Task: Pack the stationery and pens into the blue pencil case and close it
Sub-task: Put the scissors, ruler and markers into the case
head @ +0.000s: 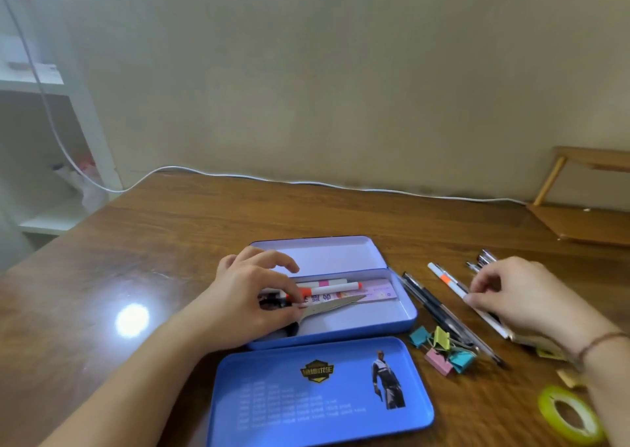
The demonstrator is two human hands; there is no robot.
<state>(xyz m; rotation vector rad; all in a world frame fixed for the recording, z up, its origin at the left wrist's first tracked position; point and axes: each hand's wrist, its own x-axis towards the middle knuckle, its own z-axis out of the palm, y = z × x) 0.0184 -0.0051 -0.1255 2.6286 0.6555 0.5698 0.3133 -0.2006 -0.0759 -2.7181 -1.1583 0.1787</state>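
Observation:
The blue pencil case lies open in the middle of the table, its far flap raised and a printed blue lid flat in front. Inside lie a white marker with orange band, a pink-banded marker, a ruler and a metal blade. My left hand reaches into the case and pinches the orange-banded marker at its left end. My right hand pinches a white pen with orange band lying right of the case. Black pens lie between.
Coloured binder clips sit right of the lid. A green tape roll lies at the front right. More pens lie beyond my right hand. A white cable runs along the back edge, a wooden stand at far right.

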